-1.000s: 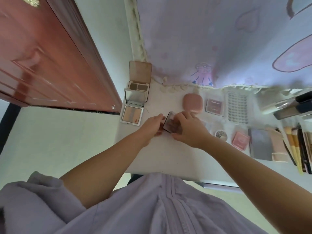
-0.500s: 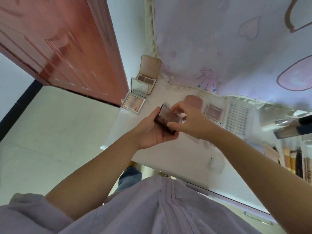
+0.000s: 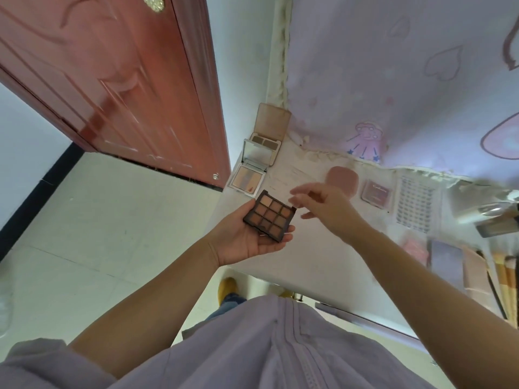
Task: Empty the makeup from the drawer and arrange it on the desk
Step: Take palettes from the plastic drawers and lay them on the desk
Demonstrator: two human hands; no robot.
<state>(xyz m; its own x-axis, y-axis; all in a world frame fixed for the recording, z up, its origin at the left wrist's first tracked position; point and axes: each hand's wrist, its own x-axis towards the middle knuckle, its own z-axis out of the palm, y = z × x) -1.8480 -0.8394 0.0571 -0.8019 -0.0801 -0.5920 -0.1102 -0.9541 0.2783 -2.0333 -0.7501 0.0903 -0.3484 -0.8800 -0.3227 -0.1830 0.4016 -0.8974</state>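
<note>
A dark brown eyeshadow palette [image 3: 269, 216] with nine tan and orange pans lies uncovered in my left hand [image 3: 241, 242], held above the left end of the white desk [image 3: 309, 254]. My thumb is on its left edge and my fingertips curl up at its near right corner. My right hand [image 3: 328, 206] hovers just right of the palette with loosely spread fingers and holds nothing I can make out. Whether a clear lid stands between them I cannot tell.
Two opened compacts [image 3: 247, 181] [image 3: 269, 130] sit at the desk's far left corner. A pink rounded compact [image 3: 342, 179], a square blush [image 3: 376, 193], a lash tray [image 3: 414, 204] and brushes [image 3: 502, 276] line the right. A red door [image 3: 112, 80] stands left, and a patterned curtain [image 3: 393, 66] hangs behind.
The palette was lifted off the desk and opened, so its pans now show. My right hand has let go of it and drawn away to the right.
</note>
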